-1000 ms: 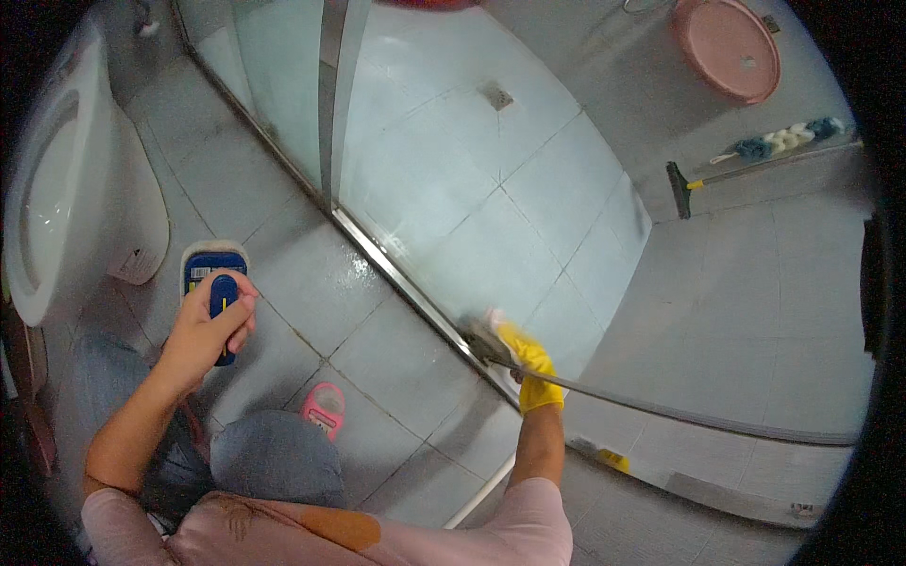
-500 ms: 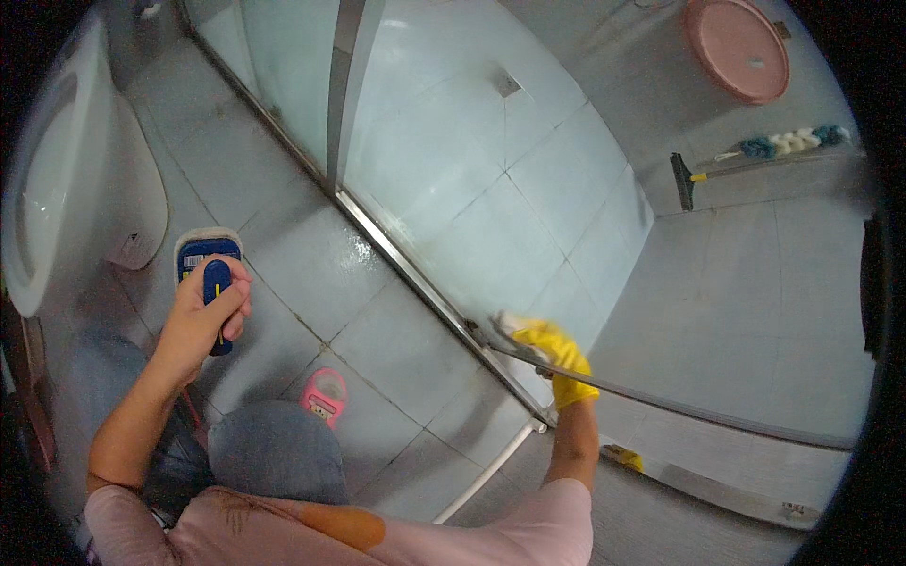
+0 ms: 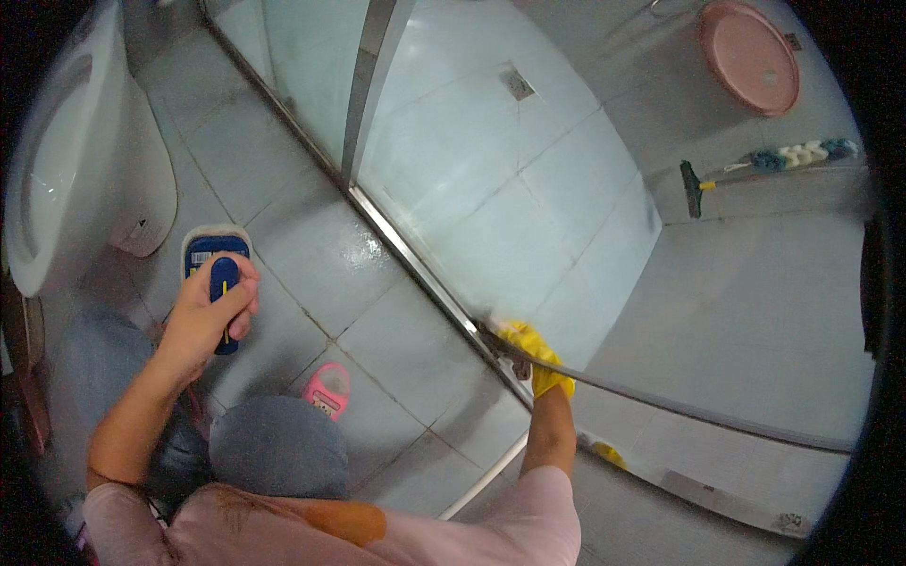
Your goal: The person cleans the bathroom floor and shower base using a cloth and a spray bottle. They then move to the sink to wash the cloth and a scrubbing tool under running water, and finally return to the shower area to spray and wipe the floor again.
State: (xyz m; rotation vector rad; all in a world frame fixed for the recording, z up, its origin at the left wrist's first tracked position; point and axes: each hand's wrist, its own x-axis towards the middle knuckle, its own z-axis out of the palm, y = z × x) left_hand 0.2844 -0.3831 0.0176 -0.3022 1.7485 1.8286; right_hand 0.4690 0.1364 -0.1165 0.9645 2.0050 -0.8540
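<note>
My left hand [image 3: 225, 300] is bare and wrapped round the handle of a blue scrub brush [image 3: 219, 250] with a pale rim, held over the grey tiles beside the toilet. My right hand [image 3: 527, 344] wears a yellow rubber glove and reaches across the edge of the glass shower door [image 3: 679, 406] to the metal track [image 3: 415, 257] at the shower's threshold. Something whitish, perhaps a cloth, shows at the gloved fingertips, which are blurred and partly hidden. A small brown-grey thing [image 3: 521, 370] lies just beside the glove.
A white toilet [image 3: 146, 179] stands at the left. My pink slipper [image 3: 327, 389] is on the floor near my knee. Farther back lie a squeegee [image 3: 692, 189], a blue-and-white fluffy duster [image 3: 802, 154] and a pink basin [image 3: 750, 57]. A drain [image 3: 517, 83] sits in the shower floor.
My gloved right hand has shifted left, closer to the threshold track. The view has moved slightly. My left hand keeps its hold on the scrub brush.
</note>
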